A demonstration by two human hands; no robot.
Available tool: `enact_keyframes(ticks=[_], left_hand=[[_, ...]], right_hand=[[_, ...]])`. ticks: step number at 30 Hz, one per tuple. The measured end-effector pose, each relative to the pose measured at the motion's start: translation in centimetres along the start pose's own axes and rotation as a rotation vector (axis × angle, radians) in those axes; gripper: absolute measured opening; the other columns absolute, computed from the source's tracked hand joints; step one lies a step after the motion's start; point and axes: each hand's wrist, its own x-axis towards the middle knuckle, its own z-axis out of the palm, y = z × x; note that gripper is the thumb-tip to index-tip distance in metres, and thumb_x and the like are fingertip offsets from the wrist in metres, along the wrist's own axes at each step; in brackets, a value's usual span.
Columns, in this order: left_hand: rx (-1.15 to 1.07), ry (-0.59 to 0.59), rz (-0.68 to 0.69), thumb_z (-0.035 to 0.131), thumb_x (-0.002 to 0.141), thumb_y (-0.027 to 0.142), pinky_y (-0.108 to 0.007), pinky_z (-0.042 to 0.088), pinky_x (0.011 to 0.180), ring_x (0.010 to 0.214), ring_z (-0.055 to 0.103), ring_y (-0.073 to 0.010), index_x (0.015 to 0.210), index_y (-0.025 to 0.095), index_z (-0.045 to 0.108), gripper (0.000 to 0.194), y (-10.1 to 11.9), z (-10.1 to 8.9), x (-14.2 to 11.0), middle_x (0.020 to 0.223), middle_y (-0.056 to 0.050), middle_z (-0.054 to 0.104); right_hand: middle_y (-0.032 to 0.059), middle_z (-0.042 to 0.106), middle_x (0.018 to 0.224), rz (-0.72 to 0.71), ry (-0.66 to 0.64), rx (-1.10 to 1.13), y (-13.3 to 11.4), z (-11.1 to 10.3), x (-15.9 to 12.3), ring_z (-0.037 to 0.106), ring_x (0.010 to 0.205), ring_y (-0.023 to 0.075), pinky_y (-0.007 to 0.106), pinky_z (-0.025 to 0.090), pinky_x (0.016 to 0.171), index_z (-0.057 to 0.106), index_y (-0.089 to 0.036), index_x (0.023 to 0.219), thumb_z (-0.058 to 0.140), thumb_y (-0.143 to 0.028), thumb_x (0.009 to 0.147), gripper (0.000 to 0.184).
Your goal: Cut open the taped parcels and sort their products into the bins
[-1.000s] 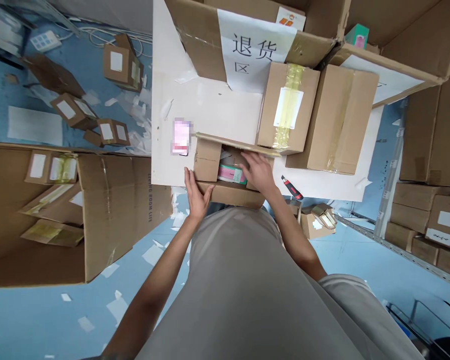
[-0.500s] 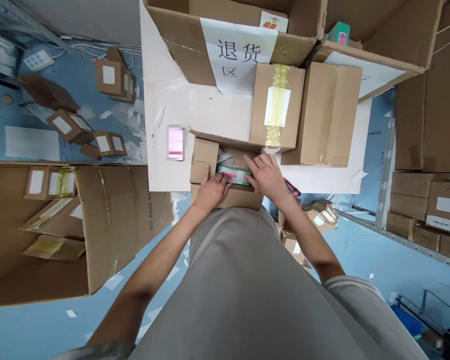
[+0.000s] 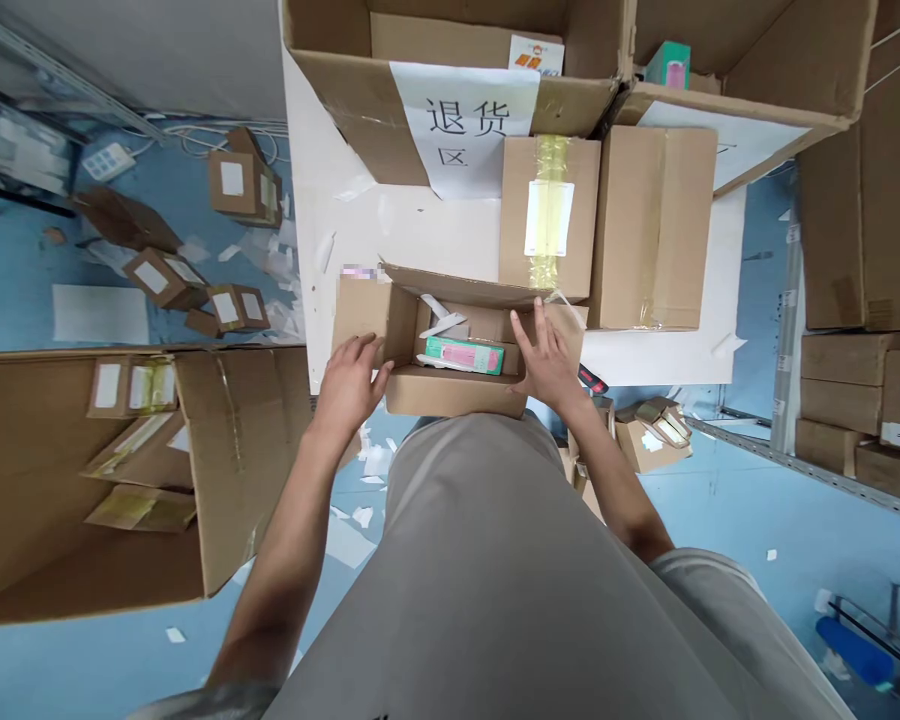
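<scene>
An open cardboard box (image 3: 450, 392) stands at the table's front edge, against my shirt, with its flaps folded out. Inside it lies a green and pink carton (image 3: 465, 356) beside crumpled white packing material (image 3: 442, 318). My left hand (image 3: 351, 385) rests on the box's left flap, fingers laid over it and thumb apart. At the right end, my right hand (image 3: 546, 362) touches the box wall and flap with fingers spread. Neither hand holds the carton. A red and black tool handle (image 3: 591, 379) sticks out just right of my right wrist.
Behind stand a taped box (image 3: 521, 215), a plain box (image 3: 652, 230) and a large bin (image 3: 330, 90) with a paper sign (image 3: 469, 130). A big open carton (image 3: 259, 440) is on the left. A blurred pink item (image 3: 360, 271) lies behind the left flap.
My hands have moved apart, off the green and pink carton. The left flap now lies folded outward under my left hand, and the right flap shows beside my right hand.
</scene>
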Motion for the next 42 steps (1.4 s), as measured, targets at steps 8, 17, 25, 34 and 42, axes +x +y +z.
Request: enact_keyframes(ticks=[8, 17, 25, 34, 42], left_hand=[[0.209, -0.149, 0.241, 0.061, 0.103, 0.022, -0.063, 0.040, 0.132, 0.157, 0.051, -0.0466, 0.161, 0.015, 0.067, 0.058, 4.6, 6.3, 6.5, 0.164, -0.023, 0.064], [0.603, -0.660, 0.439, 0.101, 0.069, 0.021, -0.047, 0.044, 0.116, 0.128, 0.069, -0.0427, 0.124, 0.006, 0.085, 0.060, 10.0, 14.8, 14.1, 0.132, -0.030, 0.081], [0.640, -0.663, 0.514, 0.091, 0.070, 0.016, -0.048, 0.043, 0.116, 0.131, 0.069, -0.0441, 0.131, 0.002, 0.081, 0.063, 10.5, 14.9, 13.3, 0.137, -0.035, 0.077], [0.607, -0.562, 0.357, 0.089, 0.071, 0.010, -0.047, 0.052, 0.110, 0.130, 0.070, -0.0443, 0.137, -0.002, 0.071, 0.070, 11.6, 14.0, 12.6, 0.139, -0.036, 0.073], [0.386, -0.394, 0.298, 0.086, 0.085, 0.028, -0.049, 0.059, 0.106, 0.130, 0.073, -0.0455, 0.138, 0.009, 0.071, 0.058, 12.5, 6.5, 11.4, 0.141, -0.026, 0.075]], right_hand=[[0.0246, -0.016, 0.197, 0.019, 0.004, -0.069, -0.3, 0.3, 1.4, 0.022, 0.179, 0.0626, 0.074, 0.039, 0.137, 0.019, -0.022, 0.193, 0.112, -0.021, 0.065, 0.158], [0.0204, -0.019, 0.197, 0.041, 0.013, -0.082, 0.1, 1.2, 1.3, 0.020, 0.181, 0.0566, 0.067, 0.038, 0.140, 0.015, -0.025, 0.193, 0.111, -0.026, 0.067, 0.158], [0.0225, -0.016, 0.197, 0.082, -0.024, -0.044, -0.3, 1.1, 1.4, 0.014, 0.184, 0.0527, 0.065, 0.034, 0.143, 0.017, -0.027, 0.193, 0.111, -0.024, 0.067, 0.157], [0.0248, -0.015, 0.196, 0.083, -0.029, -0.002, -0.6, 0.8, 1.3, 0.011, 0.185, 0.0506, 0.061, 0.031, 0.145, 0.016, -0.028, 0.193, 0.115, -0.024, 0.065, 0.162], [0.0276, 0.017, 0.197, 0.082, 0.012, 0.151, 0.5, 1.2, 0.7, 0.013, 0.185, 0.0457, 0.063, 0.026, 0.147, 0.021, -0.024, 0.192, 0.113, -0.022, 0.068, 0.154]])
